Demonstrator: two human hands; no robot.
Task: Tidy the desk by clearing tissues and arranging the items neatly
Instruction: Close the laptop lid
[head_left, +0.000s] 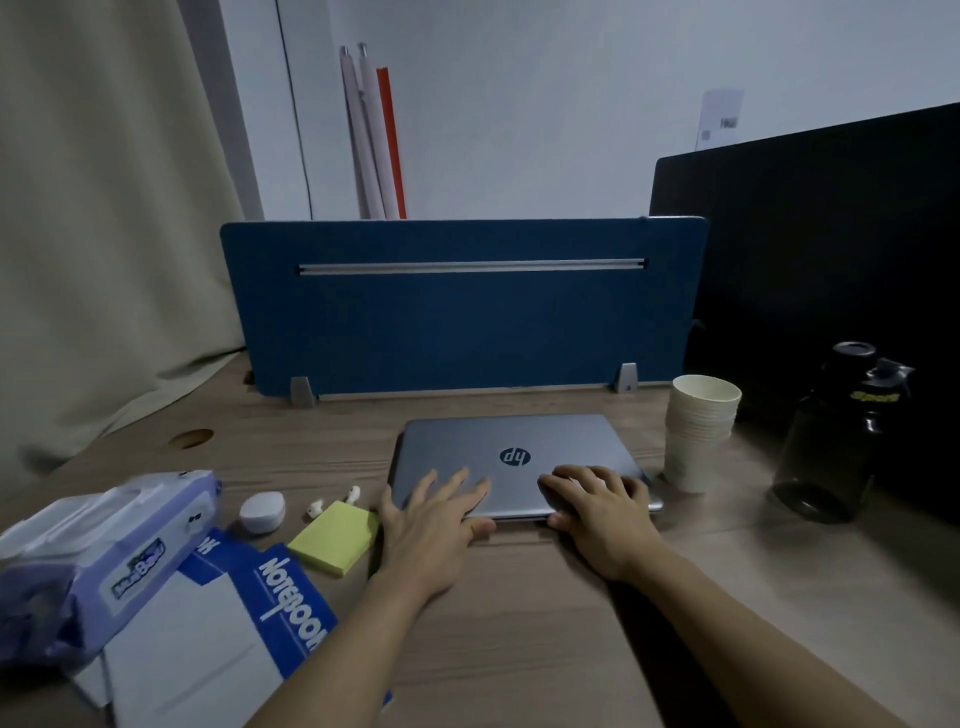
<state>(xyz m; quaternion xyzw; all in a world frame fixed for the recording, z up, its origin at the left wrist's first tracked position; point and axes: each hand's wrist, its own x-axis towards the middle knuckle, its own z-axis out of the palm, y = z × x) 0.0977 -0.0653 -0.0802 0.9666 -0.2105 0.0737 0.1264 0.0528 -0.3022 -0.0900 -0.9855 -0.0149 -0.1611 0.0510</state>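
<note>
A closed grey laptop (514, 441) lies flat in the middle of the wooden desk (519, 623). My left hand (436, 512) rests on its front left corner, fingers spread on the lid and thumb at the front edge. My right hand (597, 504) grips the front right part the same way. A purple pack of wet wipes (104, 551) sits at the far left, partly on a blue and white notebook (291, 597). A yellow sticky-note pad (332, 540), two loose white earbuds (315, 508) and their white case (262, 512) lie left of the laptop.
A stack of paper cups (698, 431) stands right of the laptop, with a dark water bottle (831, 441) further right. A blue divider panel (457, 322) closes the desk's back edge. A black screen (831, 234) fills the right side. A curtain hangs at the left.
</note>
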